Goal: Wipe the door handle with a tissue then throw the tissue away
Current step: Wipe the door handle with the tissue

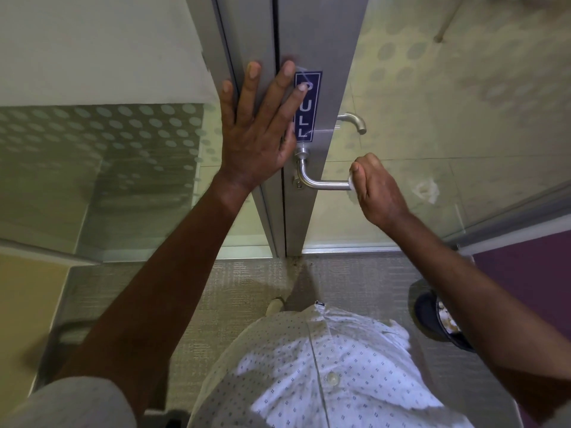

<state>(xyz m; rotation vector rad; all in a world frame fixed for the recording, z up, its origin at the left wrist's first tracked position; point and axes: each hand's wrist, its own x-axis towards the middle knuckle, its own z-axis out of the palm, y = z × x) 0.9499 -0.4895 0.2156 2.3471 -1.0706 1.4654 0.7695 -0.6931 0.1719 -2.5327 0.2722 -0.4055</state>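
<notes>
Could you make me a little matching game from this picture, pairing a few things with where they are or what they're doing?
Things:
1. left hand
2. right hand
3. PULL sign
4. bin

States:
A. stuck on the door frame above the handle
B. on the floor at the lower right
C. pressed flat and open against the door frame
D. closed around a tissue at the end of the door handle

Pairs: 1-C, 2-D, 3-A, 4-B
</notes>
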